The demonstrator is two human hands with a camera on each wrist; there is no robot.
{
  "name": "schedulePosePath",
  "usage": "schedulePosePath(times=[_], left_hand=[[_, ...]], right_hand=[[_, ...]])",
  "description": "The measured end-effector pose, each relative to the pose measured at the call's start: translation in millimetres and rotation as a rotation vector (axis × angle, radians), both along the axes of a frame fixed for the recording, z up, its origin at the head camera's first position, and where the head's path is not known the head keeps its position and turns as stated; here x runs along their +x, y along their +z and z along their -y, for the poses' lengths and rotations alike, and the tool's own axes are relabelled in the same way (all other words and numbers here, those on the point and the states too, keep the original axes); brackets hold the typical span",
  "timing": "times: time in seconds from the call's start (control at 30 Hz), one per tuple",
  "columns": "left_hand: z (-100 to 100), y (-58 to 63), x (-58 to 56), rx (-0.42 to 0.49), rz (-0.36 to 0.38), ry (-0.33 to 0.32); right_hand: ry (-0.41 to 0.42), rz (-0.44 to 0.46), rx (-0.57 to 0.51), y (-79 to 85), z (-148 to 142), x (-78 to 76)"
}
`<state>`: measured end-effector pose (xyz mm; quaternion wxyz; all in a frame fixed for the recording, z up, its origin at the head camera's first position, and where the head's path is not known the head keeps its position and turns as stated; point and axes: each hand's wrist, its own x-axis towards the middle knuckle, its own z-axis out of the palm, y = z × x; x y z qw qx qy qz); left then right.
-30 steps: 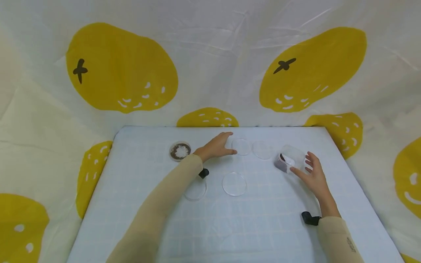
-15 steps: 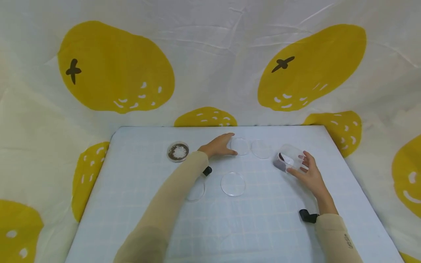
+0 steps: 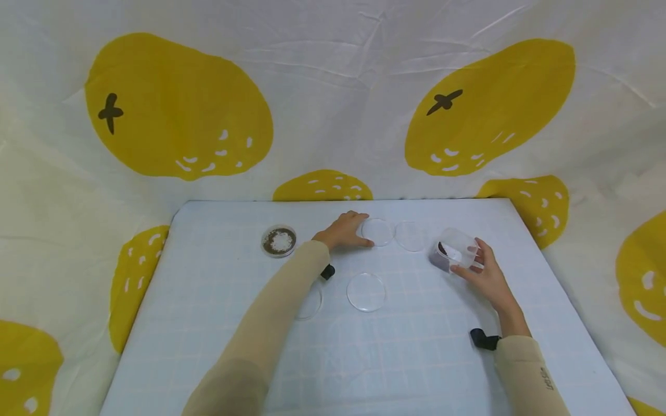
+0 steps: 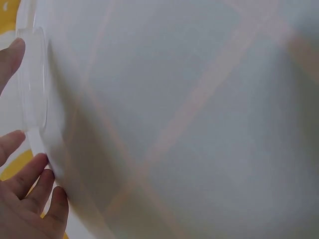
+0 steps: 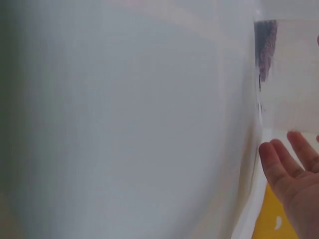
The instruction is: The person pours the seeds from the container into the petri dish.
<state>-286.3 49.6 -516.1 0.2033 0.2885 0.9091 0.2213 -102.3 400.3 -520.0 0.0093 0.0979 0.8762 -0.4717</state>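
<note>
At the table's far side my left hand (image 3: 344,230) holds a clear petri dish (image 3: 378,232) by its left side, thumb and forefinger spread across it. In the left wrist view the thumb and a fingertip meet the rim of that petri dish (image 4: 35,79). My right hand (image 3: 488,277) grips a clear plastic container (image 3: 460,240), thumb in front and fingers along its right side. Dark material and a white patch show in the container's left part. From the right wrist, the container (image 5: 294,89) shows only partly, with fingers (image 5: 284,162) beside it.
A petri dish with brown material and white powder (image 3: 278,241) stands at the back left. Another clear dish (image 3: 411,237) lies right of the held one. Two more clear pieces lie nearer, one in the middle (image 3: 366,292), one partly behind the left forearm (image 3: 314,301).
My right hand has moved in on the container, and its fingers now overlap the right side. The left hand has stayed at the petri dish. The view has shifted slightly.
</note>
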Motion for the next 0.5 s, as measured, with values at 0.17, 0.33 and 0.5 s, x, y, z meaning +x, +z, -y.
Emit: schedulePosePath(times=[0.17, 0.33, 0.5], left_hand=[[-0.2, -2.7, 0.0, -0.017, -0.019, 0.019], [-0.3, -3.1, 0.5, -0.023, -0.027, 0.027], [-1.1, 1.6, 2.0, -0.026, -0.022, 0.032]], right_hand=[[0.0, 0.002, 0.003, -0.5, 0.4, -0.4], [-0.006, 0.009, 0.012, -1.5, -1.0, -0.5], [-0.006, 0.007, 0.008, -1.1, -1.8, -0.6]])
